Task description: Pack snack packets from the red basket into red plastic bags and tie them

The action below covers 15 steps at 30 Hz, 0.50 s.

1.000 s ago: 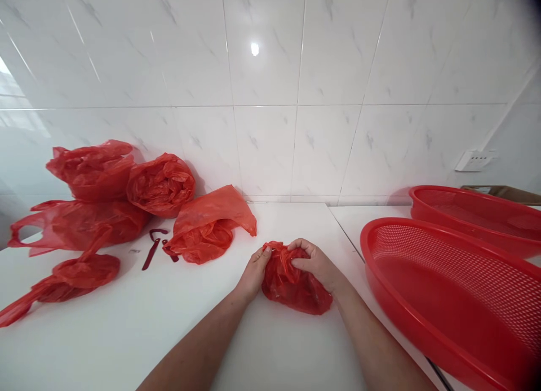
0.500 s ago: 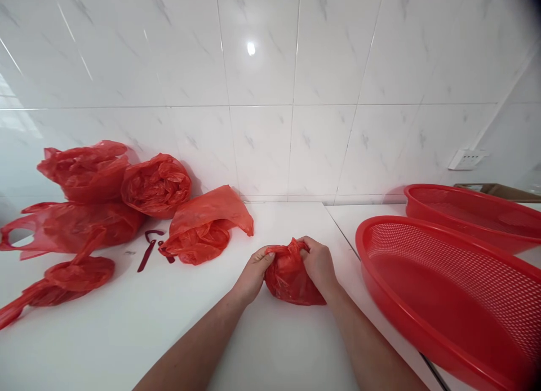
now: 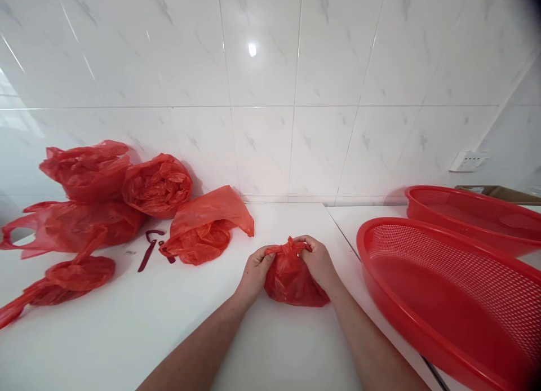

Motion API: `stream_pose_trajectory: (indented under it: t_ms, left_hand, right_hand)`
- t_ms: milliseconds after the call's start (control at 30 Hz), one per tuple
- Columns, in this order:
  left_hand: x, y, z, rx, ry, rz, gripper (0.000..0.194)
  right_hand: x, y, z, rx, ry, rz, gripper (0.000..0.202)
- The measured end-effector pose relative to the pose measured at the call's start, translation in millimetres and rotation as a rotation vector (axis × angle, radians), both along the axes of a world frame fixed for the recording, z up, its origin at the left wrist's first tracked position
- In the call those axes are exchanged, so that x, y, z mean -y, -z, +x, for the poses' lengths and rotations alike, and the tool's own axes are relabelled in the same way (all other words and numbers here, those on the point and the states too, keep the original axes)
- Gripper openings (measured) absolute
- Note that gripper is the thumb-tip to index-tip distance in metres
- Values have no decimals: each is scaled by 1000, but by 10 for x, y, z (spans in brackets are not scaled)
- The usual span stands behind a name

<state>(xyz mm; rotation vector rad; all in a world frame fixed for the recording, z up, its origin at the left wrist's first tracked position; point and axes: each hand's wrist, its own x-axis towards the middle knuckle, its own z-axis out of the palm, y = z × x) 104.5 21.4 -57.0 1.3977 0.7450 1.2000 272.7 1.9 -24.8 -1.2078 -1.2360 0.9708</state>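
Note:
A small filled red plastic bag [image 3: 293, 281] rests on the white table in front of me, its top gathered into a knot. My left hand [image 3: 256, 270] pinches the bag's upper left corner between thumb and fingers. On the other side, my right hand [image 3: 316, 258] grips the upper right part near the knot. What the bag contains is hidden by the red film.
Several red plastic bags [image 3: 91, 225] are piled at the left by the tiled wall, with an opened one [image 3: 203, 233] nearer. Dark red strips [image 3: 146, 256] lie between them. Two red mesh baskets [image 3: 401, 292] stand at the right, below a wall socket [image 3: 468, 161].
My right hand has shifted slightly up along the bag's top, and the twisted knot shows more plainly. The left hand keeps its hold.

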Motion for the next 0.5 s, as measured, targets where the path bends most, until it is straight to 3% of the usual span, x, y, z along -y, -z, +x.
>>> stream_pose_trajectory:
  t_ms: [100,300,500]
  left_hand:
    - [1,21,6,-72,-77,72,25]
    - [18,7,7,-197,-217,231,22]
    - [-22,44,5,-120,-331,152,12]
  right_hand:
    - [-24,30,0,45,60,-1,23]
    - [4,-8,-21,-101,-89,38,23]
    - [52,-54,12,-265,-257,-59,28]
